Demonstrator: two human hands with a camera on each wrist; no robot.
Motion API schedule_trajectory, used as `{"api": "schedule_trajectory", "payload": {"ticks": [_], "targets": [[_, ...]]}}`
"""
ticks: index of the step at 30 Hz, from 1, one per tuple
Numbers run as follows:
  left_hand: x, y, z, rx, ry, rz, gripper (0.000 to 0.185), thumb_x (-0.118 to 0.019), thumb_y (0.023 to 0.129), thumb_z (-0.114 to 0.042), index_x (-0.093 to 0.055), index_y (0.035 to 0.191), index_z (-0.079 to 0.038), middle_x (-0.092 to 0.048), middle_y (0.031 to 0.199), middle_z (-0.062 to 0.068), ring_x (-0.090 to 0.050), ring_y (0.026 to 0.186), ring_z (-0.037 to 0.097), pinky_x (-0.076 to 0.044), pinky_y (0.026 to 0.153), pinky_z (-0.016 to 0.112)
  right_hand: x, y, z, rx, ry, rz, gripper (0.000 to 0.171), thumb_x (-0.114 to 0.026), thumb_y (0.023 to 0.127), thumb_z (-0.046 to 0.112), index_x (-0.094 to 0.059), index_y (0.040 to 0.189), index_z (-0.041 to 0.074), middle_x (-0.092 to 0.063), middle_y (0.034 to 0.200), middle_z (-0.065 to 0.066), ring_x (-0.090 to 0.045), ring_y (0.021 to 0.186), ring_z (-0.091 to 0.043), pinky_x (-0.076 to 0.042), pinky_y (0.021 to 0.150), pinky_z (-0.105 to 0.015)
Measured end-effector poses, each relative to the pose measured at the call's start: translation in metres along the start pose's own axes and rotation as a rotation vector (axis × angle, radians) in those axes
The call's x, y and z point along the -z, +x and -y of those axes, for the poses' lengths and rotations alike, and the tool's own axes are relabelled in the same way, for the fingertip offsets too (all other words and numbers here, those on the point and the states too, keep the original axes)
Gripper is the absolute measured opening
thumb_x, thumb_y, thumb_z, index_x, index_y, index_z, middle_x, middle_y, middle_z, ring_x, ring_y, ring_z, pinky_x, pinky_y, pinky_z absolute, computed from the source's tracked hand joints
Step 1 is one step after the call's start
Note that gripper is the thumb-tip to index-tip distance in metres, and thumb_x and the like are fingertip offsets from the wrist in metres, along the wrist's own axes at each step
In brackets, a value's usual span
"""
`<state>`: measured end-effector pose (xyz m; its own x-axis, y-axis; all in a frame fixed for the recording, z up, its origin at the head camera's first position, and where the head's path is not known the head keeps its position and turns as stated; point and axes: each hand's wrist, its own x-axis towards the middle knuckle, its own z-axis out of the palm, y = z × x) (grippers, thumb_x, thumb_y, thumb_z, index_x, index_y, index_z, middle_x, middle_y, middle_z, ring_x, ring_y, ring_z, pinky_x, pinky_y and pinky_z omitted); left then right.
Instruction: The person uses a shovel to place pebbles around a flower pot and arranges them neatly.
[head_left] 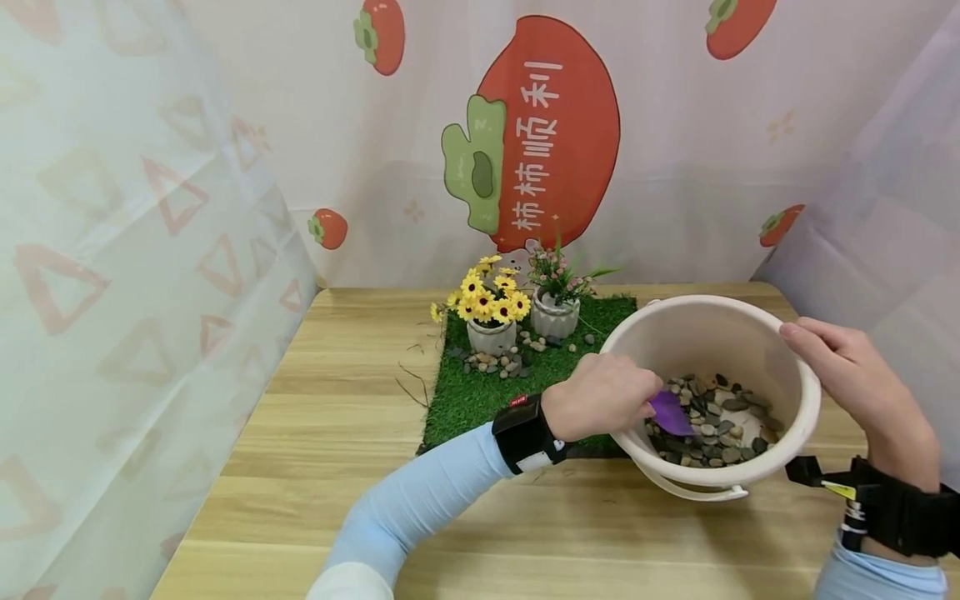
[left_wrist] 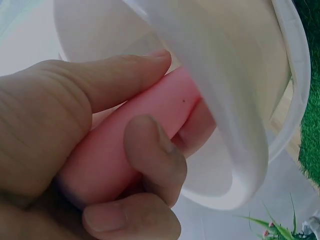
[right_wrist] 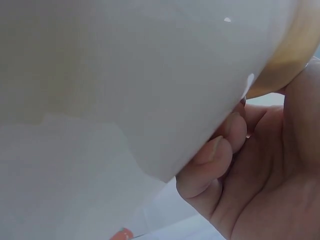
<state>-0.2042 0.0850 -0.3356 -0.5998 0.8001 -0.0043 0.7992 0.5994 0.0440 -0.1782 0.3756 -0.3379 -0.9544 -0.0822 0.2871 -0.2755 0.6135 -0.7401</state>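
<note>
A white bucket (head_left: 807, 408) stands at the right of the table, with grey, black and tan pebbles (head_left: 724, 430) on its bottom. Over its left rim, my left hand (head_left: 600, 397) grips the pink handle (left_wrist: 112, 147) of a small shovel, fingers and thumb curled round it. The shovel's purple blade (head_left: 672, 414) is inside the bucket, close to the pebbles; whether it touches them I cannot tell. On the opposite side, my right hand (head_left: 870, 383) holds the rim, thumb on top and fingers (right_wrist: 205, 162) against the outer wall.
Behind the bucket's left side lies a green turf mat (head_left: 472, 400). It bears a pot of yellow flowers (head_left: 491, 336), a pot of pink flowers (head_left: 555, 315) and loose pebbles (head_left: 487, 363). The bucket's handle (head_left: 693, 493) hangs at its front. Printed curtains (head_left: 405, 183) enclose the wooden table (head_left: 300, 467).
</note>
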Motion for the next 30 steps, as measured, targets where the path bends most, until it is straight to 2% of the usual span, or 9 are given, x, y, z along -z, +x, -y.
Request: {"api": "schedule_trajectory", "payload": {"ticks": [4,7,12,19,25,30], "targets": [[0.000,0.004,-0.003,0.011,0.023,0.038,0.012,-0.062,0.096,-0.040,-0.066,0.097,-0.029,-0.062,0.082,-0.015,-0.059,0.075,0.001,-0.045,0.055,0.023,-0.001,0.003,0.002,0.005,0.000,-0.001,0.022,-0.047,0.103,0.016,-0.066,0.094,0.015,-0.064,0.067,0.008,-0.058,0.055,-0.008,-0.042,0.050,-0.021],[-0.001,0.007,-0.004,-0.011,0.048,0.042,0.012,-0.063,0.096,-0.039,-0.064,0.093,-0.028,-0.059,0.078,-0.014,-0.057,0.071,0.003,-0.043,0.052,0.024,-0.001,0.005,0.003,0.020,0.002,-0.009,0.022,-0.047,0.103,0.015,-0.066,0.092,0.014,-0.061,0.064,0.006,-0.055,0.052,-0.009,-0.039,0.049,-0.023],[-0.004,0.011,-0.003,-0.023,0.072,0.061,0.012,-0.061,0.097,-0.033,-0.061,0.088,-0.026,-0.056,0.075,-0.011,-0.054,0.066,0.004,-0.038,0.050,0.022,-0.001,0.008,0.004,0.019,-0.002,-0.006,0.021,-0.048,0.103,0.015,-0.067,0.095,0.017,-0.064,0.069,0.010,-0.058,0.057,-0.006,-0.042,0.053,-0.020],[-0.009,0.017,-0.010,-0.027,0.138,0.121,0.017,-0.059,0.097,-0.027,-0.057,0.081,-0.027,-0.059,0.076,-0.011,-0.052,0.066,0.005,-0.036,0.053,0.023,0.001,0.007,0.002,-0.011,0.003,-0.001,0.022,-0.047,0.103,0.016,-0.067,0.095,0.019,-0.065,0.071,0.013,-0.060,0.059,-0.005,-0.044,0.054,-0.017],[-0.012,0.019,-0.016,-0.048,0.258,0.173,0.019,-0.054,0.100,-0.021,-0.058,0.083,-0.030,-0.060,0.078,-0.011,-0.051,0.064,0.004,-0.037,0.054,0.024,0.000,0.005,0.001,-0.014,-0.020,-0.007,0.021,-0.047,0.103,0.016,-0.067,0.097,0.021,-0.065,0.074,0.016,-0.061,0.062,-0.002,-0.045,0.055,-0.016],[-0.015,0.022,-0.016,-0.081,0.249,0.189,0.021,-0.050,0.101,-0.017,-0.058,0.086,-0.029,-0.060,0.080,-0.011,-0.051,0.067,0.005,-0.037,0.058,0.024,0.001,0.001,0.000,-0.047,0.006,-0.001,0.022,-0.047,0.104,0.016,-0.067,0.096,0.022,-0.066,0.073,0.015,-0.061,0.062,-0.003,-0.045,0.056,-0.016]]}}
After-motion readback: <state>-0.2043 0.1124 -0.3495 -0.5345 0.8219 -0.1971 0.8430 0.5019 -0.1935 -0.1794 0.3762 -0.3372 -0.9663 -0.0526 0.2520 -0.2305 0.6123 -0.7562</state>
